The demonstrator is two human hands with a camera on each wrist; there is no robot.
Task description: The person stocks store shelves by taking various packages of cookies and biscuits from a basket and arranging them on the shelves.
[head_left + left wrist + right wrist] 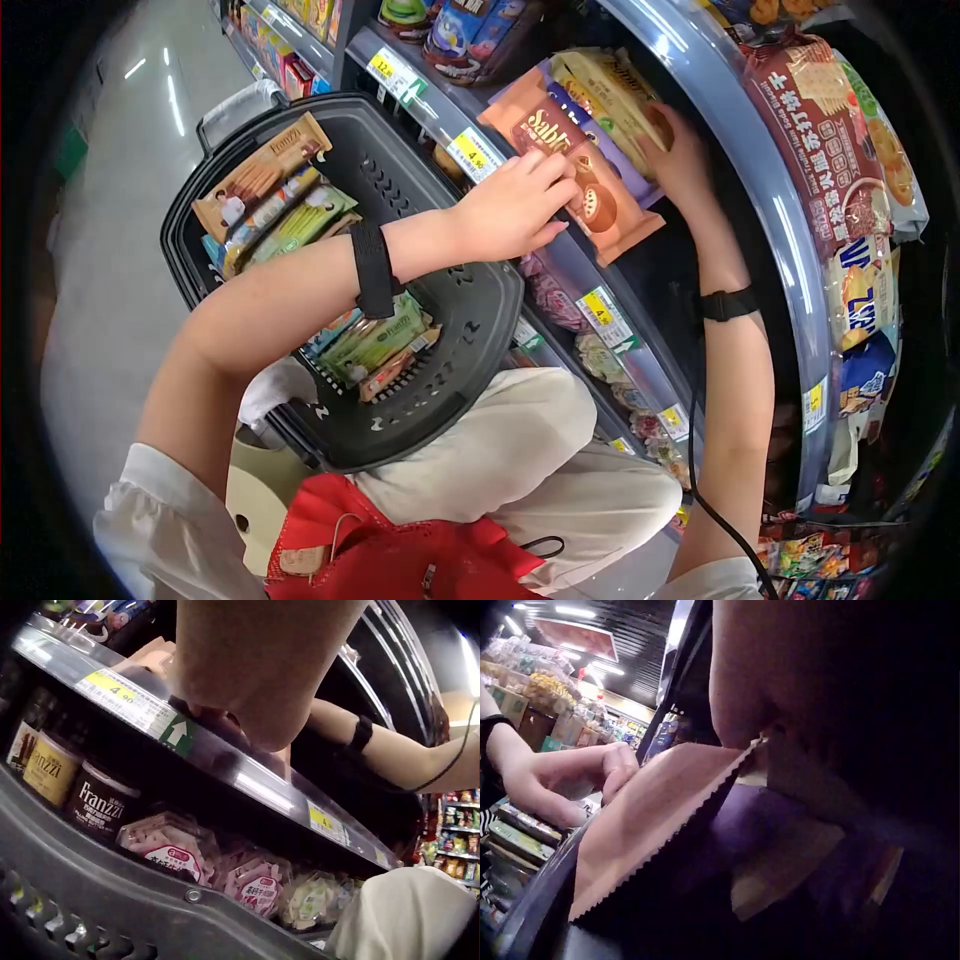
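Note:
My left hand (515, 205) reaches across the basket to the shelf edge, its bent fingers resting on an orange Sable cookie packet (605, 210). The thumb stands away from the wrapper. Behind that packet, a purple packet (620, 160) and a yellow cookie packet (605, 90) stand in a row, leaning together. My right hand (680, 160) grips the yellow packet at its right end, some fingers hidden behind it. In the right wrist view the orange packet's crimped end (652, 817) shows close up, with the left hand (570, 776) beyond it.
A black basket (390, 165) with several snack packets (265, 175) stands left against the shelf. Price tags line the shelf rail (560, 250). Below are tubs (105, 799) and clear boxes of pink sweets (169, 844). More biscuit bags (820, 150) fill the shelf at right.

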